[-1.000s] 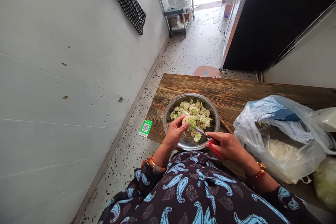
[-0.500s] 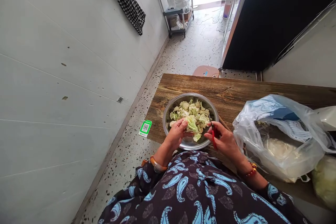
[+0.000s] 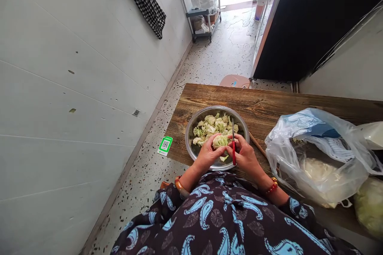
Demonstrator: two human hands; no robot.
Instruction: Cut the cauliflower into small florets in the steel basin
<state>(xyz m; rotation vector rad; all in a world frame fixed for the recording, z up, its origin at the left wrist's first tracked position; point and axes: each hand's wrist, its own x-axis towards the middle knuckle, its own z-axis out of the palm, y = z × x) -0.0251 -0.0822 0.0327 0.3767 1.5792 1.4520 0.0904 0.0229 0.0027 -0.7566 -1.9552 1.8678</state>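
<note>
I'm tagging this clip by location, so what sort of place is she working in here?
Probably a small eatery or home kitchen area: cauliflower pieces fill a metal bowl on a wooden table, a QR payment sticker sits at its corner, and a storage rack stands down the terrazzo passage.

Over the near edge of a steel bowl [image 3: 196, 124] of cut cauliflower pieces [image 3: 211, 124], the left hand [image 3: 208, 153] and right hand [image 3: 243, 155] meet on one cauliflower floret [image 3: 220, 140]. The right hand also grips red-handled scissors [image 3: 233, 143], blades pointing far. The bowl sits on a wooden table [image 3: 269, 105]; a clear plastic bag [image 3: 317, 155] lies to the right.
</note>
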